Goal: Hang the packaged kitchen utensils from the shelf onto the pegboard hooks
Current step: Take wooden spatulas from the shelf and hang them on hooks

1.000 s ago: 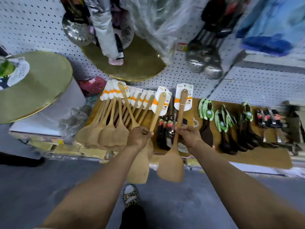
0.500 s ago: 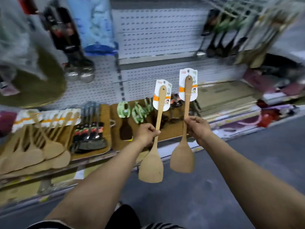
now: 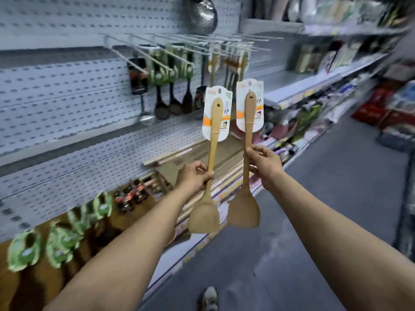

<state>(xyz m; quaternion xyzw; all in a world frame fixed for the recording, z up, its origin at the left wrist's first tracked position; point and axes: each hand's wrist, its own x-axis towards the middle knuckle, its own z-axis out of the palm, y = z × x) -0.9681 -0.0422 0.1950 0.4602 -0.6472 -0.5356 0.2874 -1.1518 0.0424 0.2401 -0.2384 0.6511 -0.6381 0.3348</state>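
- The left hand (image 3: 194, 177) is wrapped around one wooden spatula (image 3: 207, 176) mid-handle; the right hand (image 3: 265, 163) pinches the other spatula (image 3: 246, 167) likewise.
- Both look light, stiff and easy to hold there.
- Below the pegboard hooks (image 3: 190, 44), each backing card (image 3: 216, 113) is probably flimsy.

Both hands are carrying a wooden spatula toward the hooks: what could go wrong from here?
1. The left hand and right hand each grip a spatula mid-handle, so neither is free to steady a card on a hook.
2. The left spatula and right spatula hang blade-down close together; the blades may knock.
3. The pegboard hooks are long, crowded wires, and the handle holes are small; threading could snag hanging utensils.
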